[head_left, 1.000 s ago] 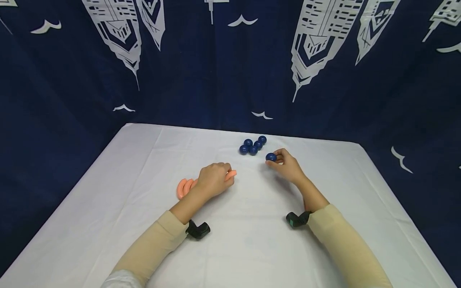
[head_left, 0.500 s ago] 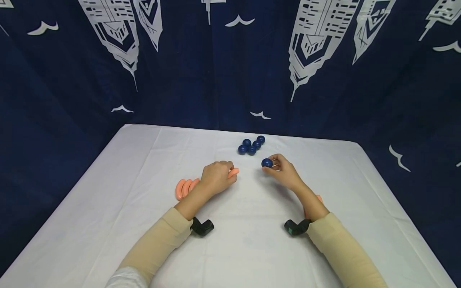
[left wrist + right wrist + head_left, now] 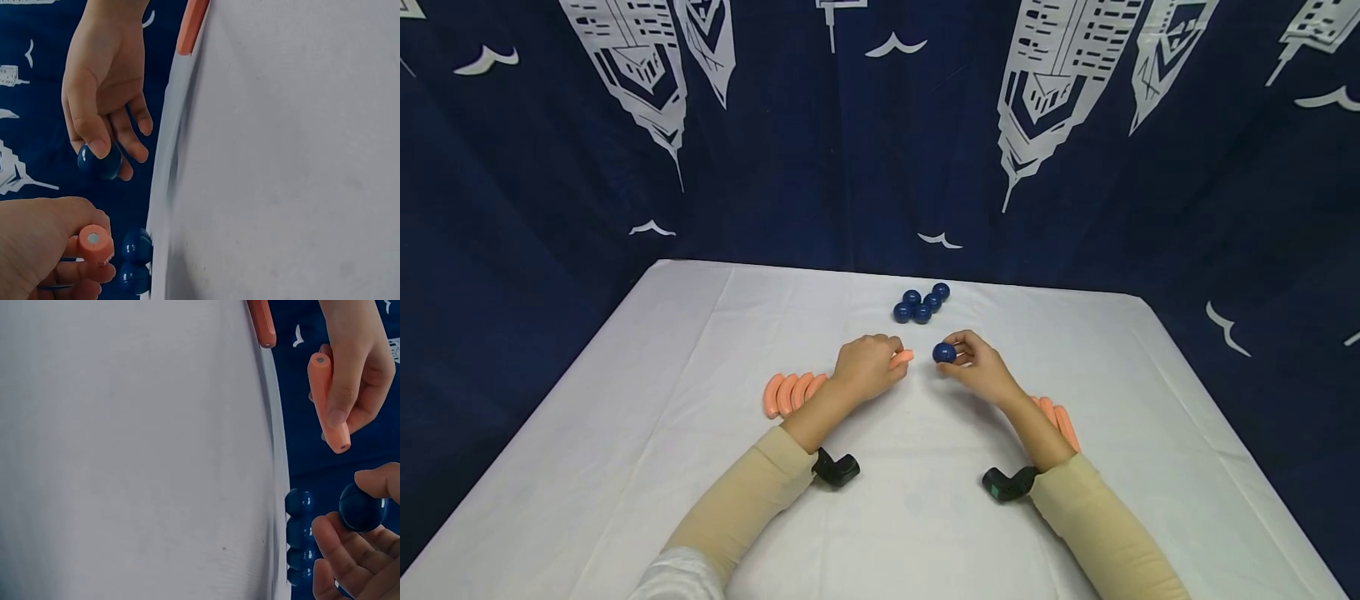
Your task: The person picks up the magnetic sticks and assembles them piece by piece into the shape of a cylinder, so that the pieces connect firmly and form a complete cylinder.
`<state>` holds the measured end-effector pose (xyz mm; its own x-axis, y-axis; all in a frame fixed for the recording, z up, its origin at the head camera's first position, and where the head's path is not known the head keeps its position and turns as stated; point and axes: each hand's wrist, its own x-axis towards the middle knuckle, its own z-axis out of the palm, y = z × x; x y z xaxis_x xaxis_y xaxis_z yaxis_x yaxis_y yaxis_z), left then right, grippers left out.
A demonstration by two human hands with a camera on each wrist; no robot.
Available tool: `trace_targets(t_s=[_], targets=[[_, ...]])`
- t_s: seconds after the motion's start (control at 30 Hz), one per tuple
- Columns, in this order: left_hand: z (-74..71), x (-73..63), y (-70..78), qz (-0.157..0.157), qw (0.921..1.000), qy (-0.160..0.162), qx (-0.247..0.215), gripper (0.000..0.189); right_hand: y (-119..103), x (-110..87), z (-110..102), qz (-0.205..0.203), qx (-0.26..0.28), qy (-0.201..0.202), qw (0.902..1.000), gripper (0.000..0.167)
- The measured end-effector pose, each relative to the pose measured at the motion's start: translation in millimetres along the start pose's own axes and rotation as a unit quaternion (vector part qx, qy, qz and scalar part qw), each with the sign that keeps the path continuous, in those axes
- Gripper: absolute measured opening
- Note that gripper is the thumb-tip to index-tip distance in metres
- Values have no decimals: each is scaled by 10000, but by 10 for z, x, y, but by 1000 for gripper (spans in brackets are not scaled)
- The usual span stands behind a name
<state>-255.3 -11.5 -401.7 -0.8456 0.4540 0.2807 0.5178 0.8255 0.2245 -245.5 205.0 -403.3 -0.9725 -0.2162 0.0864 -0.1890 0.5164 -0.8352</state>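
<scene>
In the head view my left hand (image 3: 867,368) pinches a short orange rod (image 3: 902,358) whose tip points to the right. The right wrist view shows this rod (image 3: 327,403) between thumb and fingers, a small grey disc set in its end. My right hand (image 3: 983,368) holds a glossy dark blue ball (image 3: 944,353) between thumb and fingertips. Rod and ball face each other above the table with a small gap. Seen from the left wrist, the ball (image 3: 100,162) sits under the right thumb.
Several blue balls (image 3: 922,313) cluster at the back of the white-covered table (image 3: 917,533). Curved orange pieces (image 3: 786,395) lie in a row by the left forearm, and straighter orange rods (image 3: 1066,428) lie by the right one. A navy patterned curtain (image 3: 850,167) hangs behind.
The right hand has brought the blue ball left and nearer the person. The left hand has shifted right with the orange rod, narrowing the gap between them. More orange pieces show beside both forearms.
</scene>
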Motion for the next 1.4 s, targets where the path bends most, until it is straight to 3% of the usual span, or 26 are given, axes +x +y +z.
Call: trace_targets(t_s=[0.23, 0.5, 0.77, 1.17, 1.4], targets=[[20, 4, 63, 162, 9999, 40, -26, 22, -20, 7, 57, 37, -67, -122, 9999, 40], [27, 20, 112, 165, 9996, -194, 119, 25, -25, -2, 108, 30, 33, -166, 9999, 39], [48, 27, 117, 215, 9996, -153, 134, 24, 2, -30, 105, 89, 97, -207, 9997, 41], [165, 178, 159, 397, 9986, -184, 292, 23, 101, -110, 34, 382, -47, -297, 9988, 38], [265, 236, 151, 488, 9968, -460, 434, 25, 167, -152, 41, 435, -364, -326, 9979, 37]])
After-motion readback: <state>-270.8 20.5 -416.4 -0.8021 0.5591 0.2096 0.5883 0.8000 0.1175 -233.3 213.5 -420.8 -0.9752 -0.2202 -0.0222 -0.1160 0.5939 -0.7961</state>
